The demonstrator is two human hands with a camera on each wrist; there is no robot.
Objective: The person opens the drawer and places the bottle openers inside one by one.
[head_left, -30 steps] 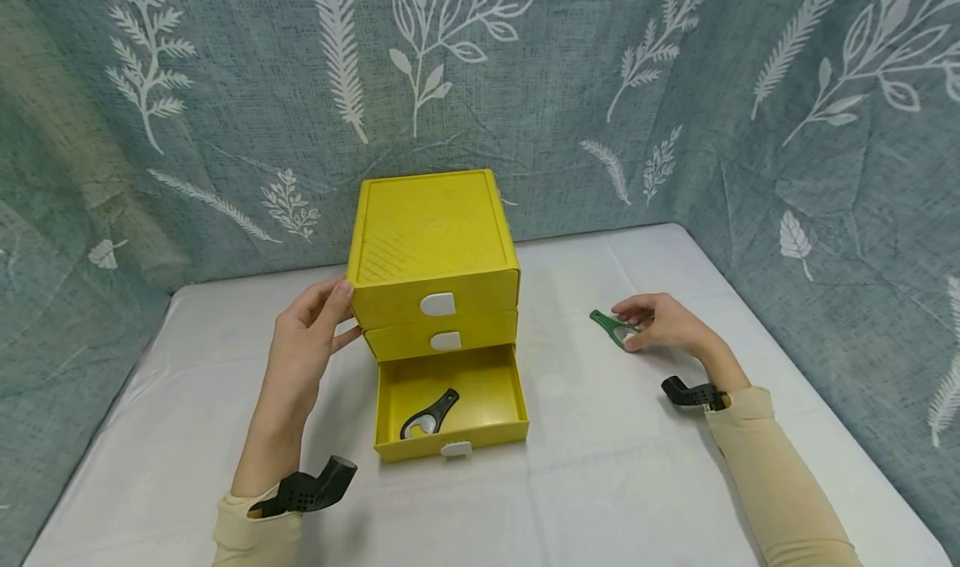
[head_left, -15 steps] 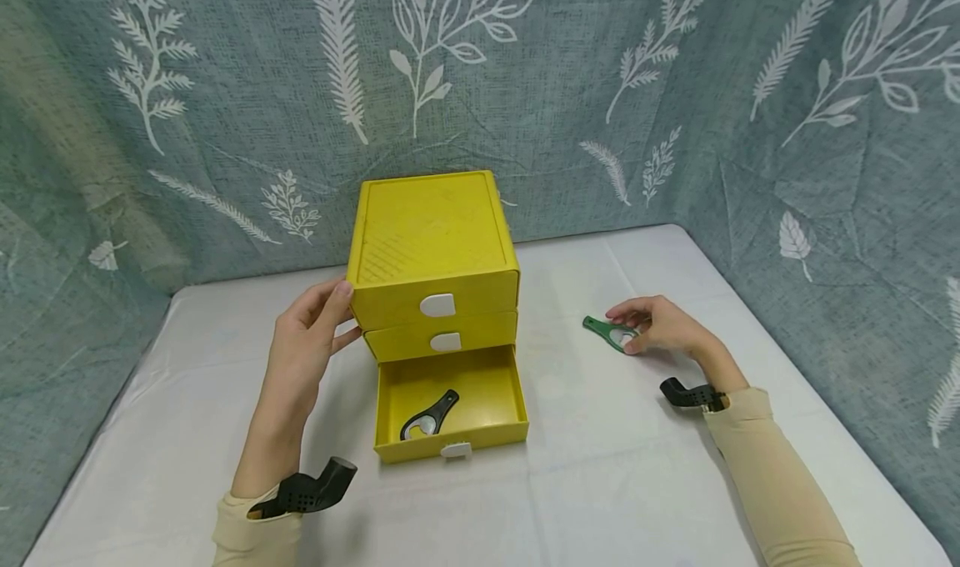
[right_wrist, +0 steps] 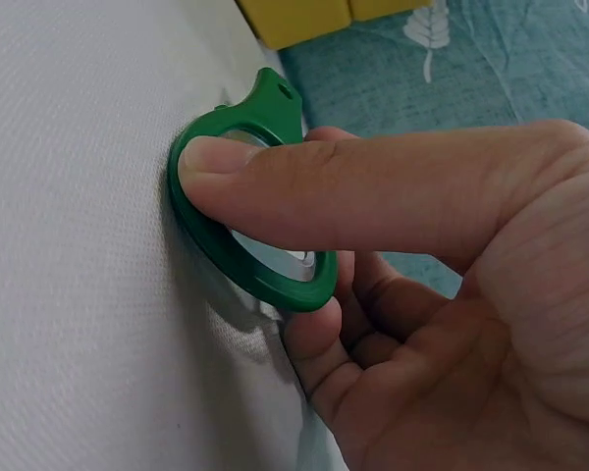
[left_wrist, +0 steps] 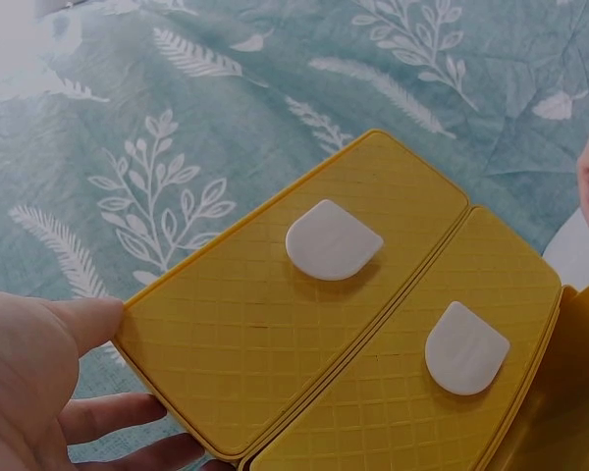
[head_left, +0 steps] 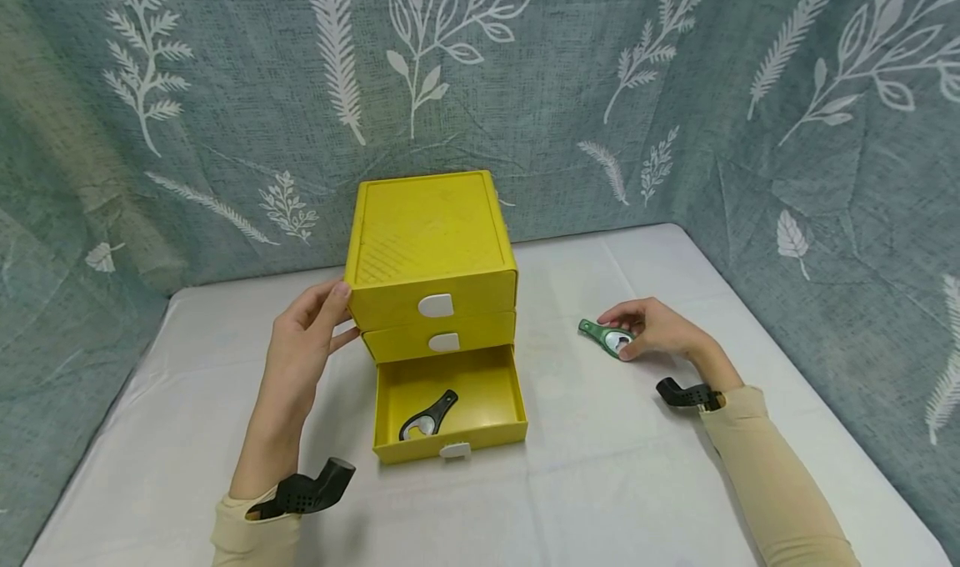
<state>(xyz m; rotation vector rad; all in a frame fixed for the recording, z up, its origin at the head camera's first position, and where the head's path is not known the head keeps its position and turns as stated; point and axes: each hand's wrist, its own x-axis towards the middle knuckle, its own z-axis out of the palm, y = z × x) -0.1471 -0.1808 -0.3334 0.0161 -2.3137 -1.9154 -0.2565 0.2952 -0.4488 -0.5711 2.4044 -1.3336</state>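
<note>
A yellow drawer unit [head_left: 435, 229] stands at the back of the table, its bottom drawer [head_left: 487, 400] pulled out. My left hand [head_left: 300, 333] rests against the unit's left side, thumb at the front corner and fingers fairly straight along the side. Inside the pulled-out drawer lies a black bottle opener [head_left: 430, 417] with a metal insert. To the right, my right hand [head_left: 656, 333] pinches a green bottle opener [head_left: 597, 333] by its ring end. In the right wrist view the thumb presses on the green ring [right_wrist: 201, 235], with fingers behind it, close over the white cloth.
White handles [head_left: 437, 305] mark the two upper drawers, which are pushed in. White cloth [head_left: 600, 467] covers the table. A blue-green curtain [head_left: 262, 117] with white leaf patterns hangs behind and at both sides.
The green bottle opener has shifted slightly left and toward the front, along with my right hand, and its handle has turned a little. My left hand and the drawer unit hold still.
</note>
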